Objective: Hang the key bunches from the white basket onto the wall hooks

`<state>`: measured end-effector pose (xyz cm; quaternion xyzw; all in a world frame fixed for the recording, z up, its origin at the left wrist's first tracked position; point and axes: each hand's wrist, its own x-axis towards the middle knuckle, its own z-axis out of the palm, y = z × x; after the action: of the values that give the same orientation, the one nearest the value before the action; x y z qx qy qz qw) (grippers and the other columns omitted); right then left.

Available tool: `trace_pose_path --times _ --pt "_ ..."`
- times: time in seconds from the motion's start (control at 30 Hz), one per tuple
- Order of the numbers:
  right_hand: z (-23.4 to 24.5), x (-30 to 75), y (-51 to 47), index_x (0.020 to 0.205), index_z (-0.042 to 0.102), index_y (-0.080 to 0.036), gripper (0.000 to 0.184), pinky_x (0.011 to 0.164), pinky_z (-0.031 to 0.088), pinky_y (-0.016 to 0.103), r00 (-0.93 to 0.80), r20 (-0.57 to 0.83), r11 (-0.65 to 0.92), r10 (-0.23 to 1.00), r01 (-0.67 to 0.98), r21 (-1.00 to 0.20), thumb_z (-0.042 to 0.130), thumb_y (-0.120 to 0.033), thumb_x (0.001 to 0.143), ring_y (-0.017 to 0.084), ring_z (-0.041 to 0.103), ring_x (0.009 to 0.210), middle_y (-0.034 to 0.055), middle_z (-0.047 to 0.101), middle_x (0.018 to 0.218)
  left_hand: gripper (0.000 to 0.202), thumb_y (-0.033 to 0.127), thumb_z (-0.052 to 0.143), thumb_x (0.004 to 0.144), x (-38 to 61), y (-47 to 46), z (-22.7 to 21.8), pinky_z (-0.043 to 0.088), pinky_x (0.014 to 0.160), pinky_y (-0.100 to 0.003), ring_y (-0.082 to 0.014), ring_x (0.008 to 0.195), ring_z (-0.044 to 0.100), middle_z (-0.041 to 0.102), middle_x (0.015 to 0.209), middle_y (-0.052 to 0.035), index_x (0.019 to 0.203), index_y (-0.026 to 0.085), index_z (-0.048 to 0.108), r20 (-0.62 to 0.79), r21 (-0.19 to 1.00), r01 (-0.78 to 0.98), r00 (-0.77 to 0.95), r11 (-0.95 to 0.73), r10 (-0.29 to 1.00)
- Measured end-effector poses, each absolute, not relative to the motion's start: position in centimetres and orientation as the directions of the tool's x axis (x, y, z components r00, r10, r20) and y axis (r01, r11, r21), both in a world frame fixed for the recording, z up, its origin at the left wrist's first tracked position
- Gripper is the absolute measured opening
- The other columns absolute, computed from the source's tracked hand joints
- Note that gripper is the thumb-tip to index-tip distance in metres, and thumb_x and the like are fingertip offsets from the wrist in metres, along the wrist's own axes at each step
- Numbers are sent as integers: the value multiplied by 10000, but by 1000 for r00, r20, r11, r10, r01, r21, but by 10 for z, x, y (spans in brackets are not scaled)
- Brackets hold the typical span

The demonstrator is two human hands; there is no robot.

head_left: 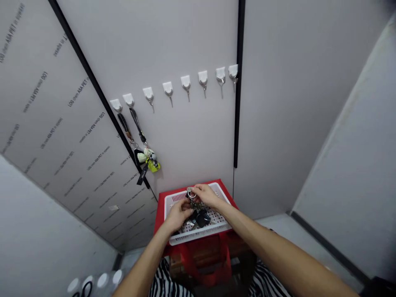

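Observation:
Over a white plastic basket (198, 238), my right hand (206, 195) pinches a metal key ring (192, 195) by its top. My left hand (178, 214) is closed at the lower left of the same bunch of keys, with its fingertips partly hidden. Dark key fobs and keys (201, 218) lie in the basket just below both hands. On the wall ahead, two keychains with black straps (137, 123) hang from the leftmost hooks; one carries a yellow-green charm (152, 163).
A row of several white hooks (185, 82) runs across the grey cupboard front. Beneath the basket is a red box or bag (161, 210) with red handles (206, 276). White-capped bottles (102, 281) stand at the lower left. Black strips (238, 123) edge the panels.

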<state>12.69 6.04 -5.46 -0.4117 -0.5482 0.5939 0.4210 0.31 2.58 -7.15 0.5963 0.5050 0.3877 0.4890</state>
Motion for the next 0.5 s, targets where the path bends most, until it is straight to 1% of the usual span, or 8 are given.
trace_pose_path --times 0.1,0.17,0.23,0.3,0.37,0.43,0.5 --pt "-43 126 60 573 449 -133 175 408 335 163 -286 -36 -109 957 -244 -964 448 -288 654 34 432 387 -45 485 517 297 124 509 541 10 27 -74 352 713 -246 -128 758 488 559 820 -26 837 139 502 59 975 200 164 -92 985" --pt "-31 127 61 603 446 -140 167 408 343 169 -276 -32 -140 960 -382 -914 439 -295 664 36 441 386 -44 489 536 268 166 485 582 11 28 -67 352 707 -240 -124 746 487 562 820 -25 848 135 505 103 978 167 119 -122 987" --pt "-20 127 63 620 451 -143 162 414 355 181 -286 -14 -151 958 -466 -872 440 -298 668 45 454 390 -40 491 530 243 214 462 616 11 27 -54 363 670 -227 -113 702 490 562 802 -22 841 132 507 123 985 107 90 -132 988" --pt "-13 127 65 625 459 -144 155 428 369 195 -308 -2 -169 951 -518 -838 440 -290 671 59 470 403 -36 493 512 252 254 461 628 9 24 -42 372 627 -214 -99 655 494 561 773 -16 849 139 495 112 993 35 74 -115 991" --pt "-11 126 65 618 460 -142 145 440 374 197 -314 -7 -193 949 -563 -803 436 -273 676 64 481 416 -33 495 500 293 272 491 613 7 22 -33 375 590 -204 -93 627 502 557 736 -7 880 153 472 71 997 -15 71 -71 995" --pt "-12 123 62 609 462 -138 134 440 369 186 -313 -25 -214 949 -586 -781 440 -252 675 60 483 427 -28 502 502 328 282 522 591 4 21 -31 372 552 -196 -92 594 510 552 692 0 889 159 461 23 999 -39 68 -20 997" --pt "-14 121 59 611 468 -134 122 440 364 177 -319 -41 -231 947 -586 -777 451 -240 669 60 488 444 -20 512 514 314 300 533 583 2 21 -33 366 525 -189 -88 560 509 546 650 0 850 148 473 -6 998 -60 57 10 998"
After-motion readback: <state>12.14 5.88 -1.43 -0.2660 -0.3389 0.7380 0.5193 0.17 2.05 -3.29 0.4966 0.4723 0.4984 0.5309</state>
